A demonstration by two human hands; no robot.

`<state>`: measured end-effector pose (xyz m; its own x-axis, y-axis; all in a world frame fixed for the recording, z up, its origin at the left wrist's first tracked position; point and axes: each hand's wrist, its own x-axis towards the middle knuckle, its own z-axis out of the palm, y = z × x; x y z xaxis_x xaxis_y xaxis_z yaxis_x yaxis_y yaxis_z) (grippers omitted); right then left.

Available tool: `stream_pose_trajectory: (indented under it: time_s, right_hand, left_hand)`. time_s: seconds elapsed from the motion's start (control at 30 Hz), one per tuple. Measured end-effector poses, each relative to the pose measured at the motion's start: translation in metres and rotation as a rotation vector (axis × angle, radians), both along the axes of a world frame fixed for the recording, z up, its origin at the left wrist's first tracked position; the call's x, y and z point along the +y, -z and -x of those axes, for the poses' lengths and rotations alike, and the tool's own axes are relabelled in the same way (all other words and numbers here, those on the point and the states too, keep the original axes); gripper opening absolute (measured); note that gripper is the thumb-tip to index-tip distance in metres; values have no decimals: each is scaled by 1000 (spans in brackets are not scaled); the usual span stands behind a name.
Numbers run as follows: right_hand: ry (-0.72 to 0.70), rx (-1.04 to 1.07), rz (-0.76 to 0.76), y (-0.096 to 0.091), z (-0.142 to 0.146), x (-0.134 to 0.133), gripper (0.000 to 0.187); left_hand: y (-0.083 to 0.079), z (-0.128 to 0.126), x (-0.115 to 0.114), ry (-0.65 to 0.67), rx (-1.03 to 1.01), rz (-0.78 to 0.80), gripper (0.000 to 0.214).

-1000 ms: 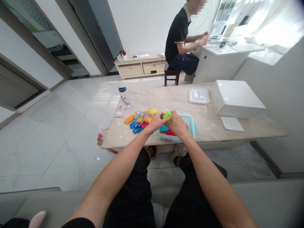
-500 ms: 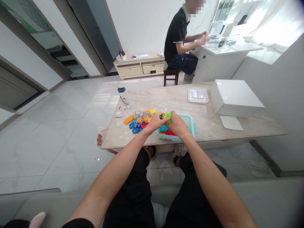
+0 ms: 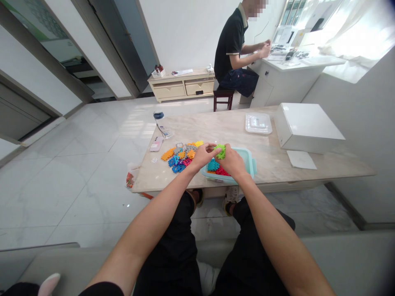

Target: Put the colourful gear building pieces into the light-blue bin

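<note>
The lime-green interlocking plastic piece (image 3: 220,151) sits between my left hand (image 3: 202,156) and right hand (image 3: 233,161), fingers closed on it, over the teal tub (image 3: 250,158). A slipped grip could drop it onto the loose pile (image 3: 180,155) at the tub's 9 o'clock, scattering pieces.

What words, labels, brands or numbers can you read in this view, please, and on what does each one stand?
None can be read.
Too small or blurred: the marks on the small white card on the marble table top.
Too small or blurred: the label on the blue-capped bottle.
Too small or blurred: the papers on the far white desk.
</note>
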<state>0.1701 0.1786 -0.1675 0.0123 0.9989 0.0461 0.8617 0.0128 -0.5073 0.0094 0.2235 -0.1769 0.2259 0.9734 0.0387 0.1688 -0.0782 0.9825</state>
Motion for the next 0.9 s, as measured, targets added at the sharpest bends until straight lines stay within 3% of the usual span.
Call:
stream_pose_trajectory:
  time_s: [0.43,0.6,0.9]
  right_hand:
    - [-19,58,-48,-2,1,-1,31]
    - [-13,81,-66,-1,-1,0,36]
    - [-33,103,-64,1,0,1,35]
  left_hand:
    - [1,1,-1,51,-7,54,63]
    - [3,-3,-3,113,-3,35,50]
    - [-1,0,-3,69,99,-41,48]
